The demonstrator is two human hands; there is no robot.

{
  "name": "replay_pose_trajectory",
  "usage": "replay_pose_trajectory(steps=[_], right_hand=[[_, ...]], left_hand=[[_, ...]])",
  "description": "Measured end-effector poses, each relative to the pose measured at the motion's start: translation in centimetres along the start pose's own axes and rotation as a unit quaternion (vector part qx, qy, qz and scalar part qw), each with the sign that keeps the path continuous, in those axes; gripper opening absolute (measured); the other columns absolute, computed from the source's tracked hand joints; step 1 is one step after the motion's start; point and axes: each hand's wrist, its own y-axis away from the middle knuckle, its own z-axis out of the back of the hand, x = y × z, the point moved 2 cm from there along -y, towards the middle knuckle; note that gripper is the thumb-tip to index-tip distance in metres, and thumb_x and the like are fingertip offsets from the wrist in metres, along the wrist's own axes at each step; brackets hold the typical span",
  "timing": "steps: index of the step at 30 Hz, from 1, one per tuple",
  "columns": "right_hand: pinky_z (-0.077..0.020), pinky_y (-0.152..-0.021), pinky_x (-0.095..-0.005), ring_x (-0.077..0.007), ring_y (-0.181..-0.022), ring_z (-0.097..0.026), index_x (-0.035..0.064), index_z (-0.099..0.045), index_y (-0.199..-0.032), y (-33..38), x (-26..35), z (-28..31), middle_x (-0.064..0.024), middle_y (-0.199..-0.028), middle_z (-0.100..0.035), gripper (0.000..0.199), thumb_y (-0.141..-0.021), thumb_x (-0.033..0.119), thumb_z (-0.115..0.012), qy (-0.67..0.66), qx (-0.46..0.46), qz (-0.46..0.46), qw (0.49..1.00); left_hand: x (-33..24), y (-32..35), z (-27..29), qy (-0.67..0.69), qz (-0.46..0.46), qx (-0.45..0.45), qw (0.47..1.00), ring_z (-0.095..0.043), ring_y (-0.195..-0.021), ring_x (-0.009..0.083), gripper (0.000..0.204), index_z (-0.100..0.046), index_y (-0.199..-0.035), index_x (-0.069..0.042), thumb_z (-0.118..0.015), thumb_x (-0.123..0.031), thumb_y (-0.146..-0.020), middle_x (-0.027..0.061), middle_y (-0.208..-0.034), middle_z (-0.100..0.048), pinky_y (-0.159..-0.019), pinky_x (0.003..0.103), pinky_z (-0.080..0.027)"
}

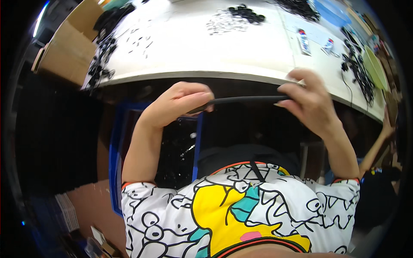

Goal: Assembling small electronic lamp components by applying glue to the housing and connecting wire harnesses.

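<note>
A thin black rod-like strip [249,99] stretches level between my two hands, just in front of the table edge. My left hand [180,103] is closed round its left end, with the thumb along the top. At the right end, my right hand [312,101] has its thumb and fingers loosely around the strip; these fingers are blurred by motion. The strip's exact kind does not show, and both its ends are hidden in the hands.
The white table [185,56] carries black rings [247,13], small clear pieces [223,23], two small tubes [303,42] and black cables [361,71]. A cardboard box [66,53] stands at the left. Below is a blue-framed crate [115,172]. Another person's arm [376,144] is at the right.
</note>
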Motion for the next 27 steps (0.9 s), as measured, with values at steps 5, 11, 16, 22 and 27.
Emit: replay_pose_trajectory(steps=[5,11,16,22,27], right_hand=[[-0.0410,-0.054,-0.0295,-0.0244,-0.059,-0.050,0.0010,-0.056,-0.076,0.7,-0.7,-5.1,-0.0107,-0.068,-0.049,0.012,-0.076,0.011,-0.062,-0.222,0.055,-0.095,0.969],[-0.0390,-0.051,-0.0234,-0.0116,-0.055,-0.048,0.0004,-0.057,-0.072,2.9,0.3,-10.1,-0.0054,-0.065,-0.051,0.021,-0.084,0.016,-0.051,-0.483,0.031,-0.267,0.834],[-0.0326,-0.046,-0.0169,-0.0040,-0.053,-0.046,0.0066,-0.056,-0.071,4.5,2.2,-11.9,0.0014,-0.063,-0.052,0.026,-0.086,0.026,-0.047,-0.665,0.138,-0.318,0.662],[-0.0373,-0.051,-0.0207,-0.0065,-0.056,-0.045,0.0045,-0.056,-0.071,5.4,2.6,-12.7,0.0001,-0.065,-0.051,0.027,-0.086,0.025,-0.047,-0.676,0.189,-0.325,0.634],[-0.0403,-0.053,-0.0226,-0.0102,-0.058,-0.049,0.0029,-0.059,-0.077,6.0,3.3,-13.3,-0.0026,-0.069,-0.053,0.017,-0.083,0.018,-0.053,-0.694,0.144,-0.342,0.617]], left_hand=[[0.0,0.1,1.4,-0.153,-0.132,-0.396,0.896,-0.045,-0.071,0.0095,0.040,-0.053,-0.093,0.003,-0.037,-0.034,-0.092,0.0059,-0.080,-0.051,-0.064,0.022,-0.037],[5.3,0.1,-1.8,0.131,-0.149,-0.381,0.903,-0.050,-0.077,0.0169,0.041,-0.050,-0.097,-0.002,-0.034,-0.039,-0.092,0.0087,-0.084,-0.053,-0.073,0.030,-0.041],[4.0,-3.4,-4.8,0.454,-0.188,-0.340,0.802,-0.051,-0.076,0.0184,0.049,-0.045,-0.110,-0.006,-0.037,-0.049,-0.087,0.0065,-0.089,-0.052,-0.078,0.036,-0.041],[3.9,-3.5,-5.8,0.446,-0.237,-0.291,0.813,-0.032,-0.052,0.0093,0.044,-0.046,-0.108,-0.010,-0.044,-0.047,-0.084,0.0009,-0.072,-0.041,-0.050,0.024,-0.028],[3.0,-2.7,-4.1,0.444,-0.271,-0.341,0.783,-0.028,-0.050,0.0080,0.045,-0.044,-0.114,-0.013,-0.045,-0.046,-0.084,0.0009,-0.072,-0.042,-0.049,0.022,-0.025]])
